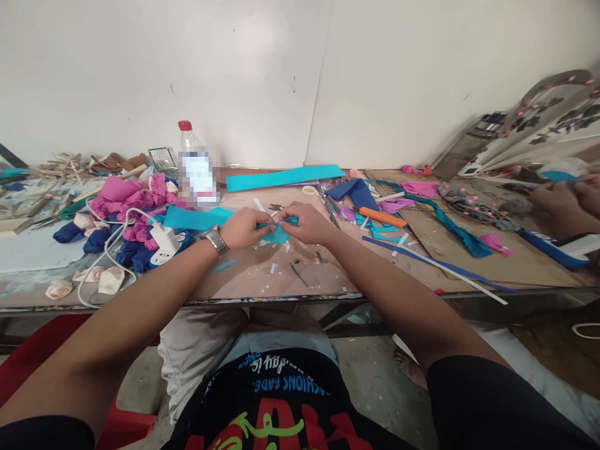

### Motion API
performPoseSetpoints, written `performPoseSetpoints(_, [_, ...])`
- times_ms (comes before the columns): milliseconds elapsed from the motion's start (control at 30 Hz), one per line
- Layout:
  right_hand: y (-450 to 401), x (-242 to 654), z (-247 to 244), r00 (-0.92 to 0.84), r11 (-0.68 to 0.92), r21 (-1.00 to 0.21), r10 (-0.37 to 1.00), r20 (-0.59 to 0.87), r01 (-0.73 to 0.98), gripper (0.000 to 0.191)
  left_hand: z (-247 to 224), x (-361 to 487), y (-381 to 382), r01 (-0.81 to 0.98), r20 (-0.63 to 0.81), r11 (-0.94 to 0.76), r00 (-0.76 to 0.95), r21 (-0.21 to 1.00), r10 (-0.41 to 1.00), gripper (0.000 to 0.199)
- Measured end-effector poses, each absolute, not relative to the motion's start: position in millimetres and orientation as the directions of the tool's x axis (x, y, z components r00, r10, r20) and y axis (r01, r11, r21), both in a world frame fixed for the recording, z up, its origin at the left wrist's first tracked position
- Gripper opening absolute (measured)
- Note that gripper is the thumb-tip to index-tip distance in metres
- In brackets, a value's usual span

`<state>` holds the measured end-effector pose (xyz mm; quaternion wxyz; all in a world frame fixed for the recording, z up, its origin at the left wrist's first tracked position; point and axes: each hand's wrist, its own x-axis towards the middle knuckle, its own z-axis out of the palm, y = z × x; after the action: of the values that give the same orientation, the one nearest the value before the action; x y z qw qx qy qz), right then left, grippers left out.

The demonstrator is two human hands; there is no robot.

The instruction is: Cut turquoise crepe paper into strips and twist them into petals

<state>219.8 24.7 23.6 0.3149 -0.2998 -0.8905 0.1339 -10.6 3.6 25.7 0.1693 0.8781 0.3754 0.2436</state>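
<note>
The left hand (247, 227) and the right hand (304, 223) meet over the front half of the bench (253, 275), near the middle of its width. The fingers of both hands are pinched closed on one turquoise strip (280, 235), thumbs almost touching, and a part of the strip hangs below them (it is partly hidden by the hands). On the left wrist there is a metal watch (217, 240).

Behind the hands, at the back edge of the bench, lies a long turquoise band (285, 177). To the left stands a bottle with red cap (185, 126), and nearer is a pile of pink fabric (124, 199) with a white charger (164, 236) and its cable. To the right of the hands are an orange cutter (383, 217) and cut scraps. At the right end, another person's hands (557, 203) are visible. A pale wall (262, 81) rises behind the bench.
</note>
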Motion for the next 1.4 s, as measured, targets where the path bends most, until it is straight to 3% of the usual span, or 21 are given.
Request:
performPoseSetpoints(367, [27.8, 222.3, 23.1, -0.619, 0.781, -0.406, 0.624, 0.477, 0.475, 0.016, 25.5, -12.9, 6.5, 0.545, 0.221, -0.584, 0.589, 0.601, 0.777, 0.042])
performPoseSetpoints(667, [27.1, 223.5, 23.7, -0.657, 0.804, -0.397, 0.593, 0.466, 0.444, 0.021, 25.5, -13.2, 7.8, 0.589, 0.202, -0.595, 0.597, 0.547, 0.777, 0.042])
performPoseSetpoints(1000, [28.2, 222.4, 22.3, -0.63, 0.807, -0.4, 0.59, 0.506, 0.434, 0.016, 25.8, -13.9, 9.4, 0.545, 0.145, -0.548, 0.612, 0.634, 0.777, 0.038])
performPoseSetpoints(1400, [25.5, 220.3, 26.7, -0.658, 0.871, -0.296, 0.49, 0.572, 0.391, 0.017, 28.1, -14.3, 10.8, 0.434, 0.109, -0.443, 0.607, 0.785, 0.787, 0.039])
